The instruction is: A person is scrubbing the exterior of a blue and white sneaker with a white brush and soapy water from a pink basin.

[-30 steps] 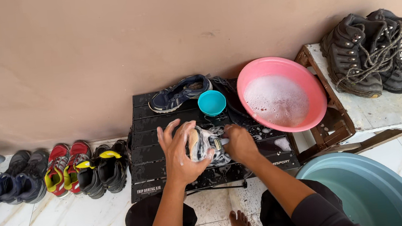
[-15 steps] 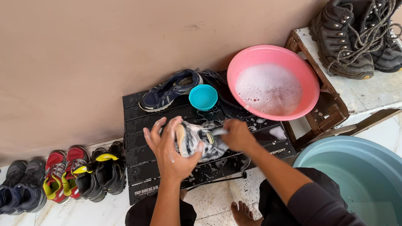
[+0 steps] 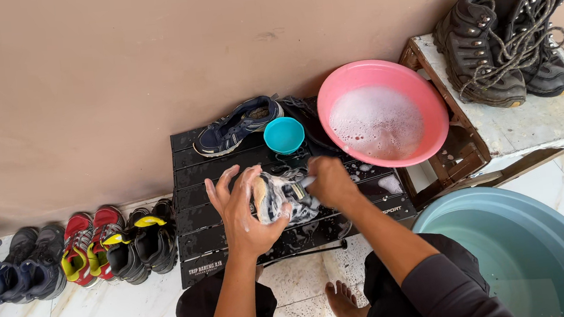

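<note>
My left hand (image 3: 244,215) grips a soapy dark-and-white sneaker (image 3: 284,194) over a low black slatted table (image 3: 198,223). My right hand (image 3: 332,182) presses against the shoe's right side, closed around something small that I cannot make out, perhaps a brush. A second dark blue sneaker (image 3: 237,126) lies at the table's far edge beside a small teal cup (image 3: 284,136). A pink basin (image 3: 383,113) of foamy water sits at the table's right end.
A large teal tub (image 3: 515,253) of water stands at the lower right. A pair of dark lace-up boots (image 3: 503,41) rests on a white slab over a wooden crate. Several pairs of shoes (image 3: 89,249) line the floor at the left, against the brown wall.
The view has shifted slightly. Both hands stay on the sneaker, which has turned a little between them as the right hand works along it.
</note>
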